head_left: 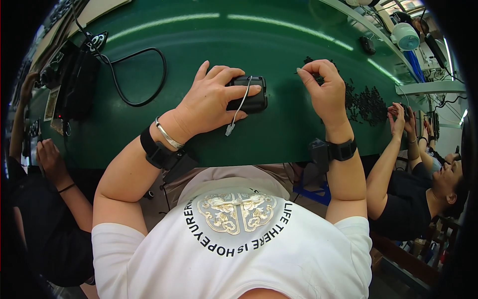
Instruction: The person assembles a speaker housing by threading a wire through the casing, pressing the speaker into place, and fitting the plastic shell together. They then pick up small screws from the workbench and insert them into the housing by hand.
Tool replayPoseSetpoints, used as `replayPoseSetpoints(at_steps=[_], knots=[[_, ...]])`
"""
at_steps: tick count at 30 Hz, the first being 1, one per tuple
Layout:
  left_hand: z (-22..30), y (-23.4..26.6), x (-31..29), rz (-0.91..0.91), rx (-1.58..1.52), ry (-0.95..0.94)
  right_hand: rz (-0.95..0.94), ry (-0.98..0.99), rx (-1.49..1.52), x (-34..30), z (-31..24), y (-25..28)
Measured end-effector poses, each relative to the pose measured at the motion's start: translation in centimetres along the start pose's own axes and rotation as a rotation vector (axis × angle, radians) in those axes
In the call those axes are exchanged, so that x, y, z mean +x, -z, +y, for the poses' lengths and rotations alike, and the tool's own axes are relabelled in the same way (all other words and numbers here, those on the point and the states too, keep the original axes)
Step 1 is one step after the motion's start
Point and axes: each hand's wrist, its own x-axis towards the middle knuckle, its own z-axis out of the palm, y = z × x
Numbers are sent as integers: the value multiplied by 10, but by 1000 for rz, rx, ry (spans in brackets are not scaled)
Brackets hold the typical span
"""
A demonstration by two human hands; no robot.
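Observation:
My left hand (211,97) is closed round a black rectangular case (256,102) lying on the green tabletop (209,149). A thin grey cable (242,102) runs across the top of the case, under my finger, and ends in a small clear plug (230,130) near my thumb. To the right, my right hand (323,84) is raised over the table with thumb and forefinger pinched together. Whatever is between those fingertips is too small to make out. Just beyond and beside it lies a heap of small black pieces (367,103).
A black cable (162,74) loops across the table at the left, from a dark machine (74,84). At the far right sits a small black object (367,45) below a pale shelf rail (430,87). Co-workers' hands (397,119) are at work on both sides.

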Motion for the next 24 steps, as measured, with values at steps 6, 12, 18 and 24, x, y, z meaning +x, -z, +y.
replayPoseSetpoints(at_steps=[6, 12, 18, 24], knots=[[3, 0, -4, 33, 71, 5, -263, 214, 57, 33, -55, -38], [3, 1, -5, -16, 52, 21, -580, 122, -103, 49, -58, -57], [0, 2, -7, -26, 34, 28, -551, 168, -202, 47, -62, -65], [0, 0, -8, -38, 31, 31, -562, 205, -219, 46, -62, -57]])
